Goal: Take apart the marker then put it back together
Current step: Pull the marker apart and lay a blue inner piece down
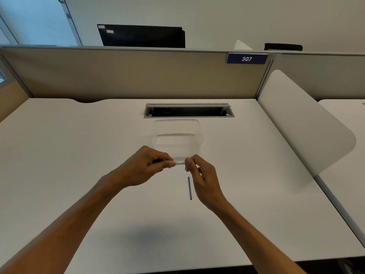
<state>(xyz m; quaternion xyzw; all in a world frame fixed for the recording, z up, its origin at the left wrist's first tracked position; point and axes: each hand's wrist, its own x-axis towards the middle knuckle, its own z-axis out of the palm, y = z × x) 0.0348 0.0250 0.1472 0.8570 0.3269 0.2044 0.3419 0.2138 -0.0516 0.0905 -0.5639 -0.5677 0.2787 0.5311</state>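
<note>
While the clear plastic container sits on the white surface, both hands meet just in front of its near edge, raised a little above the surface. Between them lies the white marker body, held level and sideways. The left hand has its fingers curled round the marker's left part, thumb pressed along the barrel. The right hand pinches the marker's right end between thumb and forefinger, its other fingers loosely bent. Nearer the person than the container, just beside the right hand, a thin blue rod lies flat on the surface, pointing roughly toward the container. Beyond the container is a long cable slot in the surface, and behind that a beige partition bearing a blue sign reading 307.
</note>
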